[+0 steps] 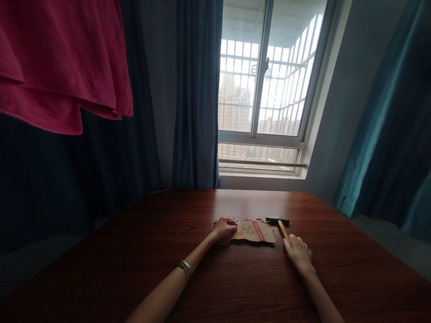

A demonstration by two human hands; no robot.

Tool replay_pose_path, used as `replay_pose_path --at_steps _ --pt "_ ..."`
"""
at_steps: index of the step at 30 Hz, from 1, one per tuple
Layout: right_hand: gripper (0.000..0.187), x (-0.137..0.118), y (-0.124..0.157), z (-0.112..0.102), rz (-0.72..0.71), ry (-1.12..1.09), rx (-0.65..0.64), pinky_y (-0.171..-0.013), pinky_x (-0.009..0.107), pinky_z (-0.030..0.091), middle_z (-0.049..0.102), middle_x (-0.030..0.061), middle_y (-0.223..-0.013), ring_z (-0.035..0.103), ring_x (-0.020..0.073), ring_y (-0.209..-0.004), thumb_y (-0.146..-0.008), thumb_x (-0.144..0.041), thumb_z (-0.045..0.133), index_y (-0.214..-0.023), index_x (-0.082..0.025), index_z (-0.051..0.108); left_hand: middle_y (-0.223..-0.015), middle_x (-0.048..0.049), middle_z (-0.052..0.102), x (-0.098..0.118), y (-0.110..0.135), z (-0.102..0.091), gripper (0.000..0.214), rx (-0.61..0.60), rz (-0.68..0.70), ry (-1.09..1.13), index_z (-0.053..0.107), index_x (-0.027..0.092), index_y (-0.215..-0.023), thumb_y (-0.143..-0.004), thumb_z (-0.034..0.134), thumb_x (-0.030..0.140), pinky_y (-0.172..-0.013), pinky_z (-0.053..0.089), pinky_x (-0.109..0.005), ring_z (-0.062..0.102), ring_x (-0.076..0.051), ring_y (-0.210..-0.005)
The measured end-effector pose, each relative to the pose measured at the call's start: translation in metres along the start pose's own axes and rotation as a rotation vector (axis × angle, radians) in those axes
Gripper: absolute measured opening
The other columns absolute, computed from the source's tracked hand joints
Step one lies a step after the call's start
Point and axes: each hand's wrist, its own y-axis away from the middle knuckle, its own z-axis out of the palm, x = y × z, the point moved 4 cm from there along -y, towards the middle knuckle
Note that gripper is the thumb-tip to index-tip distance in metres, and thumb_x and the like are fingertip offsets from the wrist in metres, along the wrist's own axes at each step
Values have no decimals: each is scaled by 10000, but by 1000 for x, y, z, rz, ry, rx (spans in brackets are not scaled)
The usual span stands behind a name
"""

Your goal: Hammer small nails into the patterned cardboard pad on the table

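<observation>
My right hand (298, 251) is closed round the wooden handle of a hammer (283, 230). The hammer's dark head lies low at the table, just right of a flat piece of cardboard (251, 231). The cardboard is covered in small holes, with a red strip across it and a yellowish patch near my hand. My left hand (225, 227) rests on its left end, fingers curled and pinched at a thin upright nail (237, 222). Another thin tip shows beside the fingers, and the hand hides the cardboard beneath it.
Several loose nails (190, 229) lie on the brown wooden table (215, 282), left of the cardboard. A pink cloth (63, 63) hangs at the upper left. Behind the table are blue curtains (198, 94) and a barred window (259, 89).
</observation>
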Motion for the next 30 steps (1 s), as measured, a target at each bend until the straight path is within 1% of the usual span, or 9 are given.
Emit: replay_pose_path --at_steps 4,7,10,12,14,17,20,24,30 --pt "318 -4 -4 -12 24 -203 106 -716 356 464 625 191 -950 644 278 -875 -893 -341 332 -965 -128 556 -771 -12 661 1 1 -2 222 16 2 -11 730 159 -734 -628 619 319 -649 395 -217 571 -150 -710" --pt "279 -12 -6 -28 42 -585 126 -584 299 464 624 153 -905 634 217 -726 -848 -367 410 -965 -145 531 -780 -7 662 3 2 -3 211 10 5 -6 731 167 -738 -634 615 310 -648 397 -215 576 -147 -712" --pt "276 -32 -2 -41 59 -1094 -76 -362 238 336 576 35 -727 464 102 -404 -777 -428 494 -889 -177 516 -787 -3 663 5 3 -3 199 4 5 -11 730 172 -739 -644 611 300 -648 398 -209 581 -141 -711" --pt "281 -51 6 -49 32 -1353 -269 -320 198 250 516 -18 -659 361 49 -346 -718 -432 567 -827 -180 511 -784 -4 661 6 4 -4 193 7 11 -12 728 170 -738 -647 611 294 -644 398 -205 583 -137 -707" --pt "292 -72 16 -55 -3 -1486 -457 -311 175 205 505 -31 -644 327 25 -339 -673 -421 626 -782 -179 505 -783 -6 662 6 4 -4 190 11 15 -9 726 168 -739 -650 614 293 -641 398 -205 582 -136 -704" --pt "306 -99 30 -59 -45 -1541 -689 -306 161 181 510 -32 -622 318 14 -340 -647 -406 671 -751 -174 502 -787 -5 666 4 4 -3 185 10 15 -4 722 172 -739 -653 617 298 -648 402 -210 582 -141 -712" --pt "318 -121 37 -59 -67 -1572 -814 -307 152 172 498 -42 -606 325 12 -338 -632 -387 694 -762 -173 497 -792 -4 665 2 2 -2 188 10 26 -5 721 178 -743 -658 617 310 -665 405 -217 583 -147 -729" --pt "318 -136 38 -58 -83 -1579 -803 -310 148 167 496 -53 -610 338 12 -340 -633 -385 690 -747 -180 475 -777 -3 661 -1 0 1 185 11 37 -19 719 182 -739 -655 619 314 -679 404 -223 586 -150 -743" --pt "268 -136 35 -55 -67 -1475 -756 -313 160 194 496 -59 -589 348 22 -335 -667 -375 646 -768 -185 489 -763 -8 663 -1 0 2 181 16 26 -23 714 180 -719 -643 607 304 -665 407 -228 584 -151 -719"
